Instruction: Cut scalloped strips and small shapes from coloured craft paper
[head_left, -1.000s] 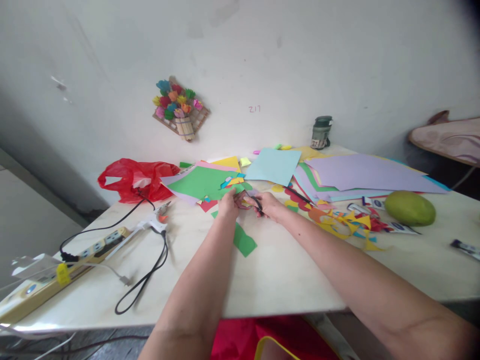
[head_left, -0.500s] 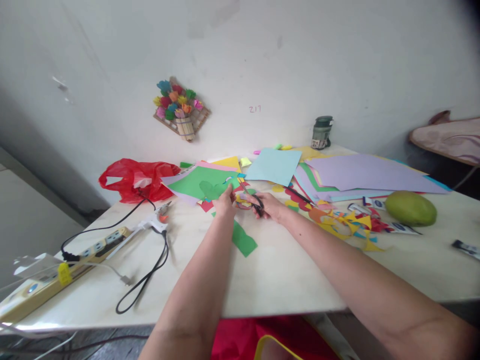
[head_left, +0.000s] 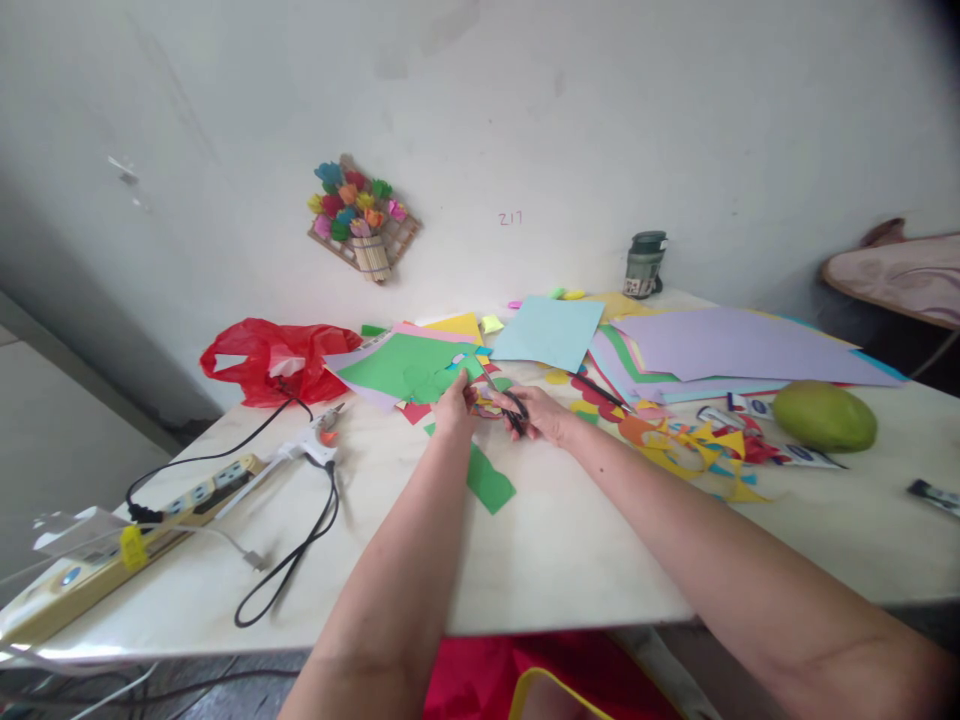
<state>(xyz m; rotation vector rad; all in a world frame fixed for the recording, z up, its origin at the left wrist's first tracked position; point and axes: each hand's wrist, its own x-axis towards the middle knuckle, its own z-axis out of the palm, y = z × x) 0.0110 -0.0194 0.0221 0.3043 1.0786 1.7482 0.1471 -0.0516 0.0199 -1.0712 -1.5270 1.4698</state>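
Observation:
Between the fingers of my left hand [head_left: 454, 402] is a green paper piece [head_left: 424, 381] with a rounded outline, held over a larger green sheet [head_left: 375, 365]. My right hand [head_left: 538, 413] is wrapped round the black handles of a pair of scissors [head_left: 513, 408]. The blades point up and left, close to the right end of the paper in my left hand; whether they touch it I cannot tell. A loose green scrap [head_left: 490, 480] lies on the table just below my hands. Coloured cut pieces are partly hidden behind my fingers.
On the left are a red plastic bag [head_left: 281, 360], a glue gun [head_left: 319, 445] with a looped cord and a power strip [head_left: 150, 540]. To the right lie a purple sheet [head_left: 750, 345], yellow scraps [head_left: 694, 447], glue tubes and a green fruit [head_left: 823, 416]. A dark bottle [head_left: 644, 265] stands behind.
The green paper in my left hand has tilted and dropped slightly lower. Both hands keep nearly the same place, and the scissors have hardly moved.

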